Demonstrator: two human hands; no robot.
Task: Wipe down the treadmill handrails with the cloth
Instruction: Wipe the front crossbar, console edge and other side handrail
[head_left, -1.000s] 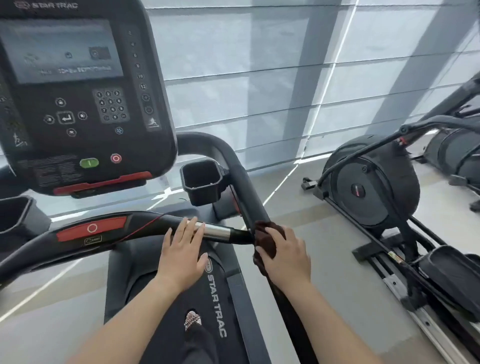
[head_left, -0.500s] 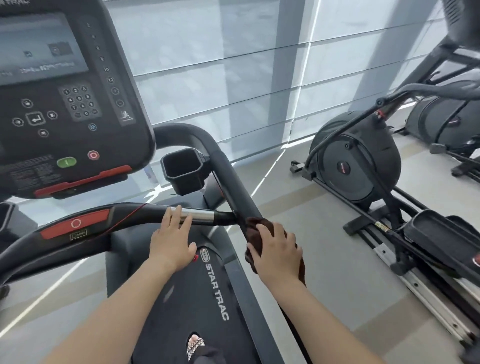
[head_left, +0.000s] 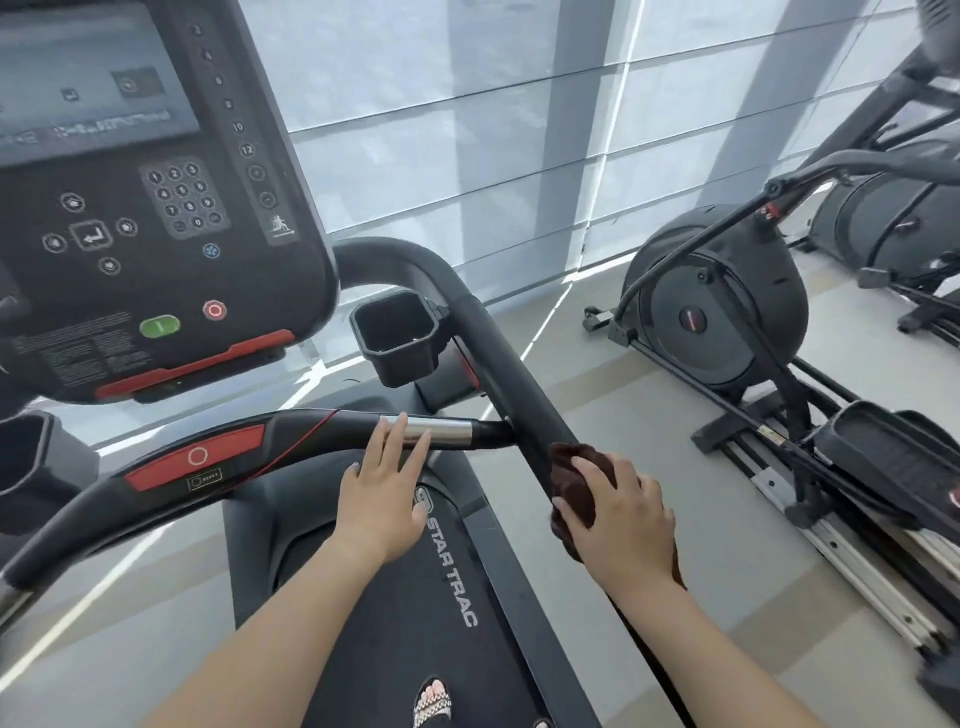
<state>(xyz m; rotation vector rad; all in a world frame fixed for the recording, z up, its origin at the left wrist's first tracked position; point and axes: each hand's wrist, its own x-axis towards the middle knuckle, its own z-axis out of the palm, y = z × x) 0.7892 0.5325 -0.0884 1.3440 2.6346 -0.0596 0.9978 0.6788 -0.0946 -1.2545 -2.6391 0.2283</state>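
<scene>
A dark brown cloth (head_left: 574, 483) is wrapped around the treadmill's black right handrail (head_left: 511, 379), just below where the front crossbar (head_left: 291, 441) joins it. My right hand (head_left: 618, 514) is closed over the cloth and the rail. My left hand (head_left: 384, 483) lies flat with fingers spread, its fingertips resting on the crossbar's silver sensor section (head_left: 441, 431). The lower part of the right handrail is hidden under my right forearm.
The treadmill console (head_left: 140, 197) with keypad and buttons fills the upper left; a black cup holder (head_left: 397, 338) sits beside the right rail. An elliptical trainer (head_left: 727, 312) stands on the floor to the right, another behind it. My sandalled foot (head_left: 434, 701) is on the belt.
My right hand with the cloth has slid a little down the right handrail toward me. My left hand stays on the crossbar. The camera has shifted.
</scene>
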